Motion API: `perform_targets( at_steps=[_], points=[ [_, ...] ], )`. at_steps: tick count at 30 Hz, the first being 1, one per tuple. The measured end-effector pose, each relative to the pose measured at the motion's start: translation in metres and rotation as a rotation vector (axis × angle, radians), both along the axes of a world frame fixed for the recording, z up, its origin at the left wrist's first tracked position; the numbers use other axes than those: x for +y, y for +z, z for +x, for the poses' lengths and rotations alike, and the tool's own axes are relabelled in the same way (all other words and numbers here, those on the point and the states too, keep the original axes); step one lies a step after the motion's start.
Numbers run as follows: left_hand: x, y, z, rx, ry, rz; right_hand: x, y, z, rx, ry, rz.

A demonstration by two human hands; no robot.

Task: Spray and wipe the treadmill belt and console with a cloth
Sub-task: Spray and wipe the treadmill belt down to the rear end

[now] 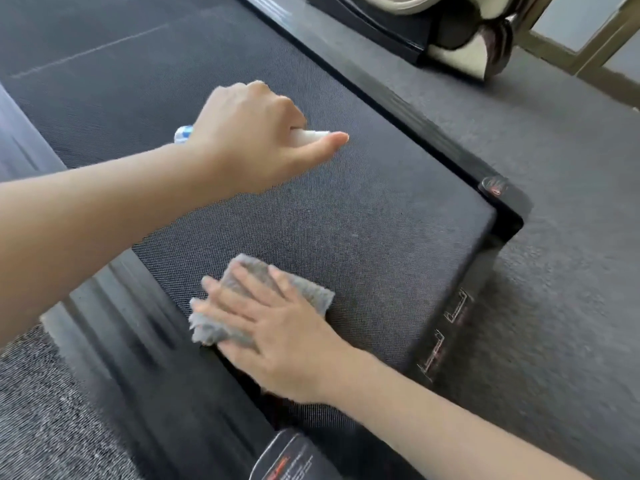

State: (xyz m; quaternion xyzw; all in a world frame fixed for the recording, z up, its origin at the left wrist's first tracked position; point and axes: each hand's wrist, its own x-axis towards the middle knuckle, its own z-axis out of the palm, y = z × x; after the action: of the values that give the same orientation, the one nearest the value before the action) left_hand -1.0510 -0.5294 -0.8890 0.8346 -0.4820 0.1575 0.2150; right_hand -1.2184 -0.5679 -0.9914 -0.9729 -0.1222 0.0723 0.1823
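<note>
The dark textured treadmill belt fills the middle of the view and ends at a black rear cover. My right hand lies flat with fingers spread on a grey cloth, pressing it onto the belt near its left edge. My left hand hovers above the belt farther up, closed around a small white spray bottle; its blue-patterned end pokes out behind the wrist. The console is out of view.
Black side rails run along the belt's left, another rail along its right. Grey carpet surrounds the treadmill. A neighbouring machine's black and chrome base stands at the top right.
</note>
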Motion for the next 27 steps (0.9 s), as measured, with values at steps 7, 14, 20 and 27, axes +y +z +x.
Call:
perform_targets(
  at_steps=[7, 14, 20, 27],
  points=[
    [0.003, -0.002, -0.001, -0.002, -0.005, 0.018, -0.015, -0.007, -0.039, -0.044, -0.049, -0.058],
    [0.001, -0.012, -0.003, 0.018, 0.001, 0.055, -0.100, -0.007, -0.021, -0.026, -0.432, -0.112],
    [0.000, -0.018, -0.001, 0.016, -0.012, 0.053, -0.171, -0.005, -0.010, -0.017, -0.633, -0.150],
    [0.000, -0.031, -0.004, 0.021, -0.031, 0.094, -0.225, -0.007, -0.006, 0.007, -0.860, -0.141]
  ],
)
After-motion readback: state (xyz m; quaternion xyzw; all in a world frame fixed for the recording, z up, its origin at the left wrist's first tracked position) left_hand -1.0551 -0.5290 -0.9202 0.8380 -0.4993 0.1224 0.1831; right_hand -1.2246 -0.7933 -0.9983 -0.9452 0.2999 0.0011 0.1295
